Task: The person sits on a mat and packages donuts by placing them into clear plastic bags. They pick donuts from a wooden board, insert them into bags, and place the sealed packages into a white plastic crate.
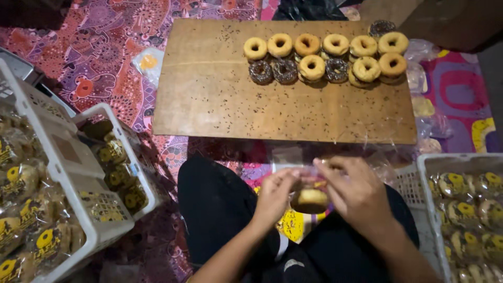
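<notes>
Ahead of my hands I count about fourteen ring doughnuts in two rows on the flat brown wooden board (220, 99): roughly ten plain golden doughnuts (312, 67) and four dark chocolate-sprinkled doughnuts (261, 72), some partly stacked, so the tally is approximate. One more golden-brown ring doughnut (312, 199) sits between my two hands, over my lap, inside a clear thin plastic bag (293, 162). My left hand (273, 196) is half closed, fingertips pinching the bag at the doughnut's left edge; my right hand (356, 194) is curled, thumb and fingers gripping the bag just above and right of it. Left of my left hand stand two white plastic lattice crates (84, 173) filled with bagged doughnuts bearing yellow-and-black labels (44, 238). Right of my right hand, a third white plastic crate (424, 173) holds more of the same.
</notes>
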